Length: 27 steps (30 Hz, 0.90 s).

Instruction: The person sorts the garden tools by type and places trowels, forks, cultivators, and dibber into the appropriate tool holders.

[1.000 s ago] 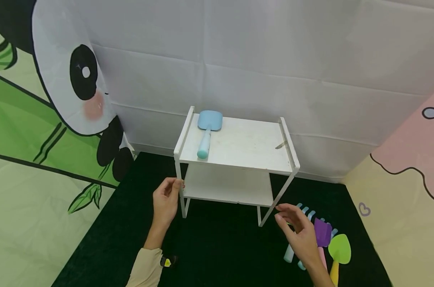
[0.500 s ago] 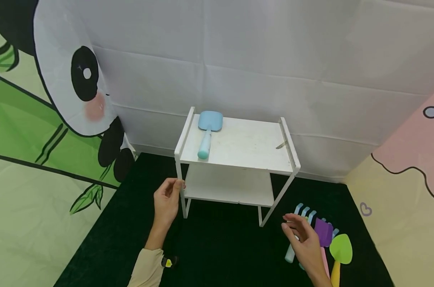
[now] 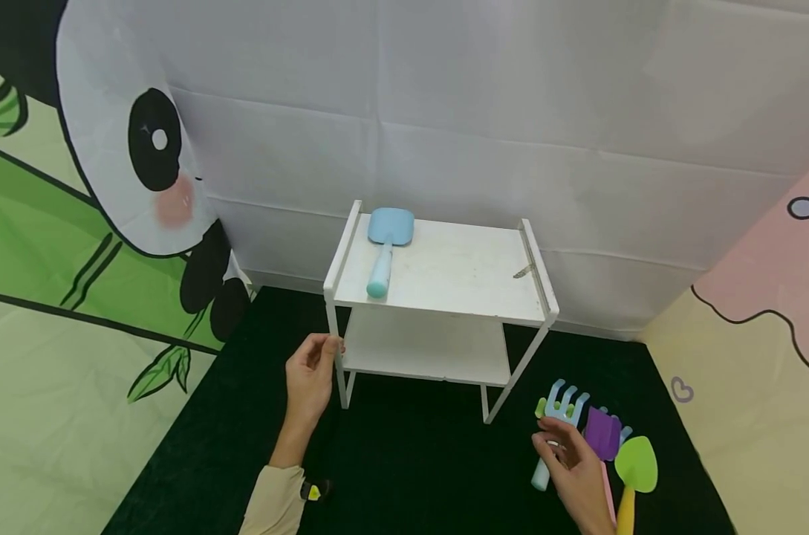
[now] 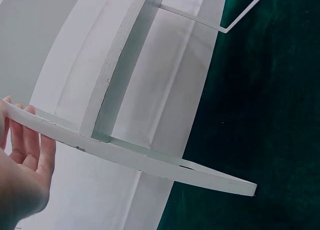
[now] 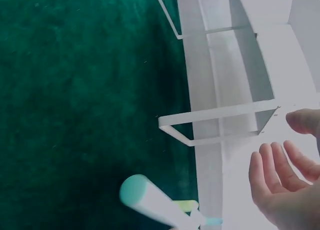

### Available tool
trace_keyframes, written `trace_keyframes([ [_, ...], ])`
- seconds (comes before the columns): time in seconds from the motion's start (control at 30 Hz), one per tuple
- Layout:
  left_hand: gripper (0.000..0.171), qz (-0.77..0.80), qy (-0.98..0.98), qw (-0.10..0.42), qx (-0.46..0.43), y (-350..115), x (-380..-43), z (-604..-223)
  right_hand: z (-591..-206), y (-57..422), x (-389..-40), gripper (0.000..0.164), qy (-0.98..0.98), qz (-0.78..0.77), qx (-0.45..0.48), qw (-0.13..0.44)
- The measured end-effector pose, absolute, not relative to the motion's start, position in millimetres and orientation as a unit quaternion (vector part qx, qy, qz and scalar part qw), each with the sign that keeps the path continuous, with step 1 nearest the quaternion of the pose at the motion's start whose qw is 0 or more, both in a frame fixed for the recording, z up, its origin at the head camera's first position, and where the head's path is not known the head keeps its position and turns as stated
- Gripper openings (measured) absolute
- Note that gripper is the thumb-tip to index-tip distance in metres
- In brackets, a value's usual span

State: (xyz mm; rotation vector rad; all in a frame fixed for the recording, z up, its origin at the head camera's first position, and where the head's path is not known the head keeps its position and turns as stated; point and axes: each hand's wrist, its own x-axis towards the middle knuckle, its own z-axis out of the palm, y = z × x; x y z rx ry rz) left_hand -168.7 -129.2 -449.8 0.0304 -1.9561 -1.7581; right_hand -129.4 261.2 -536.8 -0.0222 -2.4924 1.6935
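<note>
A small white two-tier shelf stands on the dark green cloth. My left hand grips its front left leg, and in the left wrist view fingers show behind the white frame. A light blue toy shovel lies on the top board at the left. My right hand hovers over a light blue toy rake, fingers apart and bent, with nothing seen between them. The hand hides the middle of the rake, whose pale handle shows its rounded end in the right wrist view.
Right of the rake lie a purple-headed toy tool with a pink handle and a lime green spade with a yellow handle. Another blue pronged tool is partly covered there. A white fabric wall rises right behind the shelf.
My right hand has moved from beside the shelf's right leg down and to the right, over the rake. The left hand has stayed on the shelf leg.
</note>
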Motion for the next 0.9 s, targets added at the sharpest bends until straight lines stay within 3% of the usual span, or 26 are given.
trace_keyframes([
  [0.53,0.021,-0.645,-0.718,0.261,0.005,-129.7,-167.7,-452.0,-556.9,275.9,-128.2,0.071,-0.867,0.484,-0.115,-0.042],
  [0.8,0.022,-0.646,-0.718,0.258,0.010,-129.1,-168.5,-451.7,-561.9,281.9,-126.9,0.078,-0.876,0.463,-0.120,-0.057],
  [0.9,0.022,-0.649,-0.718,0.253,0.012,-128.3,-169.2,-451.7,-563.7,283.4,-127.5,0.067,-0.881,0.452,-0.123,-0.060],
])
